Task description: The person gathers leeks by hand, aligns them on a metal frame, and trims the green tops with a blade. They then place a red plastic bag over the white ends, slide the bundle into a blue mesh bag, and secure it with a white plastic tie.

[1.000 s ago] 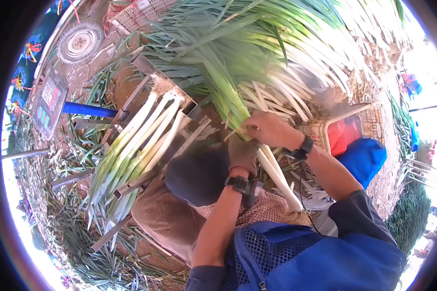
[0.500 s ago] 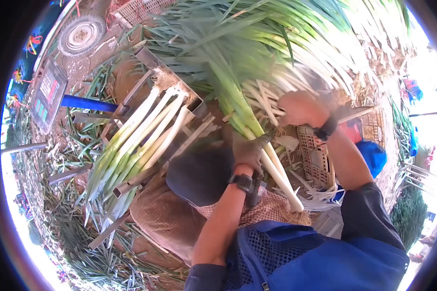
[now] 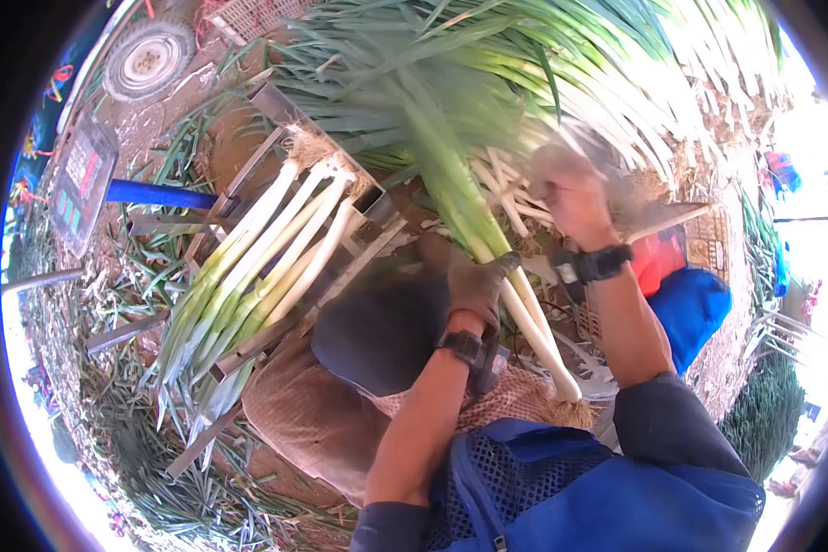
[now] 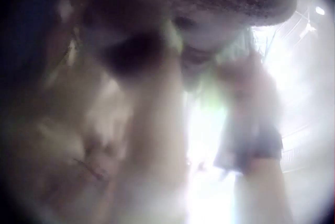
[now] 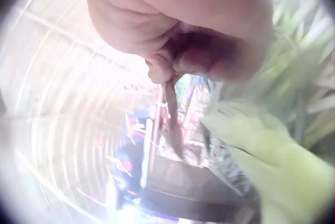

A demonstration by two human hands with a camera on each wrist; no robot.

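Green stalks (image 3: 460,207) gripped in left hand (image 3: 475,287); open gap; right hand (image 3: 570,193) pinching brown strip (image 5: 171,106).

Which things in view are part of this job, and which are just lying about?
Job, apparently:
- held leeks in left hand
- thin strip in right hand
- leek pile
- racked leeks

Seemingly lying about:
- wheel
- plastic crate
- blue bundle
- loose leaves
- display panel, untouched

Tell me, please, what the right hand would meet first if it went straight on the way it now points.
Most likely the heaped leeks: the right hand points towards their stalks in the head view, though its height above them is unclear.
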